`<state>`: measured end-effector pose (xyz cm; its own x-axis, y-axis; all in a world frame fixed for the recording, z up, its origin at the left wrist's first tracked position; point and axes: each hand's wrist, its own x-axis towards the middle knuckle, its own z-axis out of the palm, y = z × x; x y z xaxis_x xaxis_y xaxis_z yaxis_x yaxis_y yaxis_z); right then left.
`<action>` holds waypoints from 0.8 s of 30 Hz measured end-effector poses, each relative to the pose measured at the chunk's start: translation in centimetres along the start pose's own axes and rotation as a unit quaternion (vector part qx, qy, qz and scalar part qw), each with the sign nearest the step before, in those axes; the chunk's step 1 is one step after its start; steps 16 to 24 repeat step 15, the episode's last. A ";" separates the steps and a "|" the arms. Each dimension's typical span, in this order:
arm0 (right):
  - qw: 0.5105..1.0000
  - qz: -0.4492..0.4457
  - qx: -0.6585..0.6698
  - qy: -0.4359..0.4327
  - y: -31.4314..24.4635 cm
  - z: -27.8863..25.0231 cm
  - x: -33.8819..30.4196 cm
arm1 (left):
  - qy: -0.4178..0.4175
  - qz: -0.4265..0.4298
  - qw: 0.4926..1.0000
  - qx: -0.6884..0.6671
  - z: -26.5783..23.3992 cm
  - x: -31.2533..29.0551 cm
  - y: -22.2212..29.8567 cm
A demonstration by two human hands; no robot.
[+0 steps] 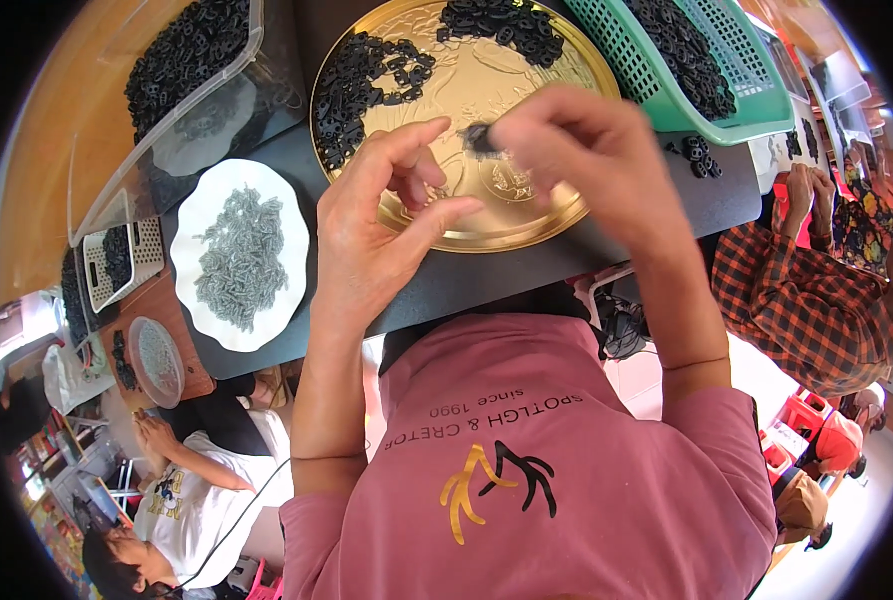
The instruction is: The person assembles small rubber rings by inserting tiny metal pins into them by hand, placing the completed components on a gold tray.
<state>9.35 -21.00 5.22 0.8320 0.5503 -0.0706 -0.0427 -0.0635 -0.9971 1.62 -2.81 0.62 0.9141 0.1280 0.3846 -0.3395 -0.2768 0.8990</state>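
Note:
Over the gold round tray point(406, 20), my left hand point(376, 220) has its thumb and forefinger spread apart, the other fingers curled, and nothing visible between them. To its right, my right hand point(591, 160) is smeared by motion, its fingers pinched together. A small black plastic part point(479, 138) shows at those fingertips, blurred too. Loose black parts lie in two heaps on the tray: a left heap point(351, 95) and a far heap point(506, 28). Left of my left hand, a white scalloped plate point(188, 285) bears a pile of small metal springs point(241, 255).
A green basket point(756, 125) of black parts stands at the far right, with a few black parts point(699, 157) beside it. At the far left is a clear plastic bin point(116, 200) of black parts. Other people sit at both sides, one in a plaid shirt point(806, 310).

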 end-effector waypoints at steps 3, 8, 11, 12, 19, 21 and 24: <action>0.953 -0.188 -0.169 0.168 -2.4 -3.0 -0.1 | 0.018 -0.020 0.998 0.050 -0.5 -0.4 -0.2; 0.851 -0.179 -0.373 0.324 -5.9 -11.5 1.0 | 0.034 -0.037 0.994 0.094 -1.1 -1.0 -0.6; 0.775 -0.252 -0.417 0.402 -6.4 -11.5 1.9 | 0.054 -0.043 0.992 0.105 -1.3 -1.6 -0.9; 0.777 -0.251 -0.417 0.400 -6.3 -10.3 1.5 | 0.064 -0.043 0.992 0.100 -1.3 -1.7 -1.0; 0.852 -0.198 -0.384 0.297 -5.8 -7.8 0.9 | 0.100 -0.099 0.989 0.039 -1.1 -2.1 -1.4; 0.852 -0.198 -0.384 0.297 -5.8 -7.8 0.9 | 0.100 -0.099 0.989 0.039 -1.1 -2.1 -1.4; 0.852 -0.198 -0.384 0.297 -5.8 -7.8 0.9 | 0.100 -0.099 0.989 0.039 -1.1 -2.1 -1.4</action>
